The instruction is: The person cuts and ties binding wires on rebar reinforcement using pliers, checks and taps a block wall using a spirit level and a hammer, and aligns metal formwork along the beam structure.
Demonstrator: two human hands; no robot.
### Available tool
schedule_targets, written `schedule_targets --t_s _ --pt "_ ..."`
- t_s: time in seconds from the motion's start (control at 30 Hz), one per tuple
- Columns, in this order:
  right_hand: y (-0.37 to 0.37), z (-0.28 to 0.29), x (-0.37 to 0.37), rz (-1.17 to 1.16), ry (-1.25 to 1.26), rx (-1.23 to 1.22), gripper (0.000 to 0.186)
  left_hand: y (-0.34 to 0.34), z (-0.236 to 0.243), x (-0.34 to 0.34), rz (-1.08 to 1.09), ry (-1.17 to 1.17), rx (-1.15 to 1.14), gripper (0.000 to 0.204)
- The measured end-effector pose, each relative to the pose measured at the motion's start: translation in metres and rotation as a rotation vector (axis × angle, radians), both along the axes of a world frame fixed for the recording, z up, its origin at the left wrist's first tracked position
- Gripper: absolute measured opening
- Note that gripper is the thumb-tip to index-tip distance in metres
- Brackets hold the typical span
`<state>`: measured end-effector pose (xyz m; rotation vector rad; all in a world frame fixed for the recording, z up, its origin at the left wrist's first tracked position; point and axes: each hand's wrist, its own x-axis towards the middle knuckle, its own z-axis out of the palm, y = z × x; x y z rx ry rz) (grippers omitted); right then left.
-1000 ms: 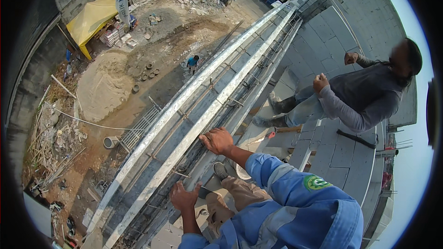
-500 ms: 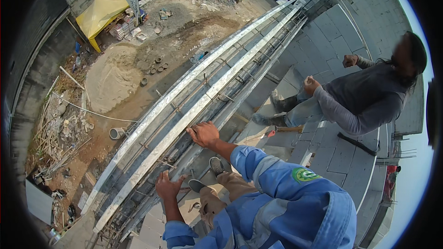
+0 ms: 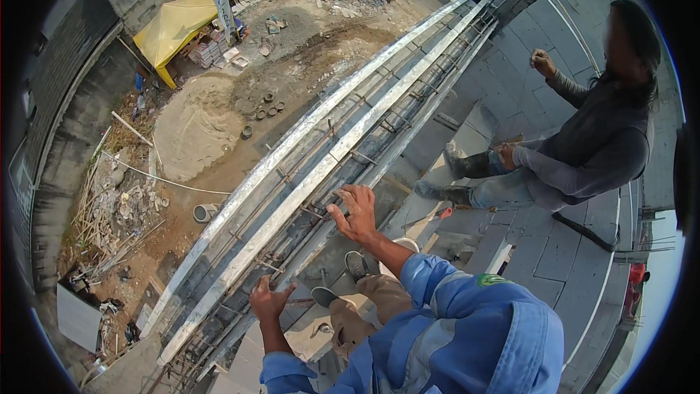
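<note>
My left hand (image 3: pixel 268 299), open with thumb and fingers spread, is at the inner edge of a long formwork channel; whether it touches cannot be made out. Further along, my right hand (image 3: pixel 356 213) is raised over that edge, fingers apart and slightly curled, holding nothing. Two long pale boards, the nearer board (image 3: pixel 255 245) and the outer board (image 3: pixel 310 122), run from lower left to upper right. Steel rebar (image 3: pixel 362 157) lies between the nearer board and the inner edge, with short bars sticking out crosswise.
A co-worker (image 3: pixel 598 131) stands at right on light block work (image 3: pixel 536 248), one hand raised. A red-handled tool (image 3: pixel 445 213) lies near their boots. Far below the formwork are a sand pile (image 3: pixel 193 128), several buckets, rubble and a yellow canopy (image 3: pixel 175 25).
My right hand has come off the nearer board and moved right, toward me. My left hand stays spread near the inner edge. The co-worker's raised hand is higher, the other hand lower.
</note>
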<state>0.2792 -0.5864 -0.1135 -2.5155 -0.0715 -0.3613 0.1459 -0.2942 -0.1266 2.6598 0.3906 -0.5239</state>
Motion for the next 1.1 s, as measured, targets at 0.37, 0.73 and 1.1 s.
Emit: schedule_targets --t_s 0.37,0.73,1.1 --pt "-0.068 -0.097 0.067 -0.920 0.053 2.099 0.073 -0.018 0.000 -0.004 0.001 0.068 0.113 0.085" --pt "-0.054 -0.149 0.008 -1.211 0.464 1.739 0.102 -0.006 -0.003 -0.002 0.035 0.008 0.092 0.079" --pt "-0.068 -0.157 0.037 -1.081 0.287 1.783 0.081 -0.030 -0.023 0.005 -0.034 -0.086 0.091 0.078"
